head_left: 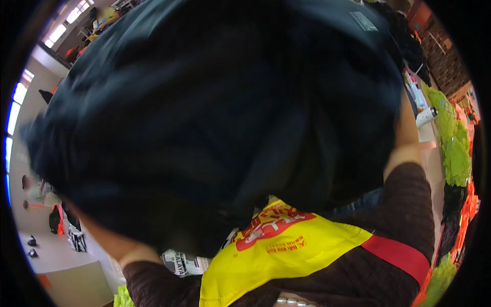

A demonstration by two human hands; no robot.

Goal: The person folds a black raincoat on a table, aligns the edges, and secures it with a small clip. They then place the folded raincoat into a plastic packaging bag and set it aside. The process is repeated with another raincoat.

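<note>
A large black or dark navy garment (pixel 220 117) is spread in the air before me, blurred by motion. It fills most of the view and hangs over the table. A small pale patch (pixel 363 21) shows near its upper right edge. My left hand (pixel 113 241) goes up behind its lower left side, with only the wrist and forearm showing. At its right side, my right hand (pixel 407 128) reaches up behind the cloth, bare forearm visible. The fingers of both hands are hidden by the garment. Below it lies my yellow apron (pixel 286 245) with red print.
Yellow-green cloth (pixel 455 148) and orange cloth (pixel 463 220) are heaped along the right. A white bottle (pixel 425 117) lies by them. A printed plastic package (pixel 183 263) is under the garment's lower edge. Far left, a person (pixel 35 190) is near a black-and-white bag (pixel 76 238).
</note>
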